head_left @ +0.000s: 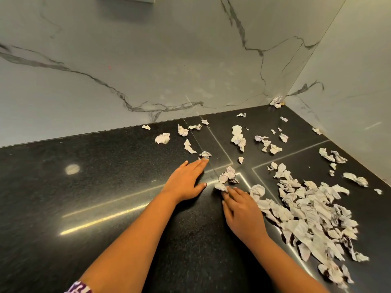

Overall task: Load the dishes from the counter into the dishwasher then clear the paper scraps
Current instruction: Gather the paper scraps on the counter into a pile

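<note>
scraps (238, 138) cover the right half of the dark counter (84, 187), so i read this as the second part of the job; no dishes show on the stone, and the dishwasher is out of my view. my left hand (186, 180) lies flat on the surface, fingers straight and together, thumb spread, holding nothing, its fingertips just touching a small crumpled scrap (205, 154). i take that flat palm as a rake: an edge to sweep loose bits rightward rather than pinch them one by one. my right hand (241, 210) is flat too, fingers released and stretched forward, tips against another scrap (221, 186), gripping nothing. between the two hands sits a little crumpled cluster (229, 175), so the hands seem set to close on it from both sides. the big heap (313, 214) lies just beside my right hand, toward the counter's right edge, which makes it the sensible collecting spot. stragglers lie scattered toward the marble wall (148, 60), one ball (276, 101) wedged in the far corner; those need a longer reach.
</note>
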Demonstrator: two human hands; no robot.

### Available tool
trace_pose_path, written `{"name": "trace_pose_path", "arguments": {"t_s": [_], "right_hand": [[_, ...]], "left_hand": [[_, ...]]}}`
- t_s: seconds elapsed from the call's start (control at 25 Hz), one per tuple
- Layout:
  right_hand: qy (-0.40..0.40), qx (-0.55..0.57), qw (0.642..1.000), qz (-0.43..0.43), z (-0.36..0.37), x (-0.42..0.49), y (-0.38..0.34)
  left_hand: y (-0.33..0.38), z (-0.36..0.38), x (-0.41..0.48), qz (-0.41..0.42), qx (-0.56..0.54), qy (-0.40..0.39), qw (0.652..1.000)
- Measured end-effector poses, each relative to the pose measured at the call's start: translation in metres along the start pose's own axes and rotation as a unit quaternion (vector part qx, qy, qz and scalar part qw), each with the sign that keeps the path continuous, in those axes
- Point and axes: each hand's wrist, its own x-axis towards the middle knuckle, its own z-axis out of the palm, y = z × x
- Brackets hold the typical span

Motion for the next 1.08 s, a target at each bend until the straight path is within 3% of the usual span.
{"name": "trace_pose_path", "arguments": {"t_s": [0.12,0.24,0.32,0.44,0.56,0.68,0.76,0.8,0.84,0.92,1.0,1.08], "right_hand": [[0.031,-0.027,0.997,0.058,0.006,0.018,0.024],[0.034,0.014,0.998,0.055,0.012,0.045,0.021],[0.022,0.036,0.999,0.022,0.019,0.054,0.012],[0.028,0.061,0.998,0.013,0.028,0.057,0.011],[0.037,0.077,0.996,0.027,0.026,0.055,0.011],[0.045,0.081,0.995,0.032,0.022,0.060,0.009],[0.041,0.084,0.995,0.035,0.022,0.058,0.008],[0.042,0.085,0.995,0.035,0.023,0.057,0.008],[0.044,0.085,0.995,0.034,0.024,0.056,0.009],[0.048,0.090,0.994,0.035,0.025,0.055,0.011],[0.052,0.090,0.994,0.034,0.027,0.054,0.011],[0.055,0.087,0.994,0.033,0.027,0.054,0.011]], "left_hand": [[-0.004,-0.006,0.006,-0.122,-0.071,0.102,0.985],[-0.008,-0.011,0.017,-0.311,-0.090,0.180,0.929],[-0.021,-0.017,0.026,-0.361,-0.091,0.184,0.910],[-0.047,-0.021,0.039,-0.367,-0.055,0.148,0.917],[-0.052,-0.018,0.044,-0.290,-0.007,0.125,0.949],[-0.038,-0.017,0.041,-0.092,-0.016,0.072,0.993],[-0.033,-0.017,0.035,0.040,0.018,0.046,0.998],[-0.034,-0.015,0.034,0.067,0.023,0.069,0.995],[-0.037,-0.015,0.036,0.048,0.018,0.108,0.993],[-0.050,-0.018,0.043,-0.102,0.005,0.174,0.979],[-0.068,-0.027,0.049,-0.274,0.025,0.160,0.948],[-0.087,-0.039,0.053,-0.375,0.040,0.128,0.917]]}}
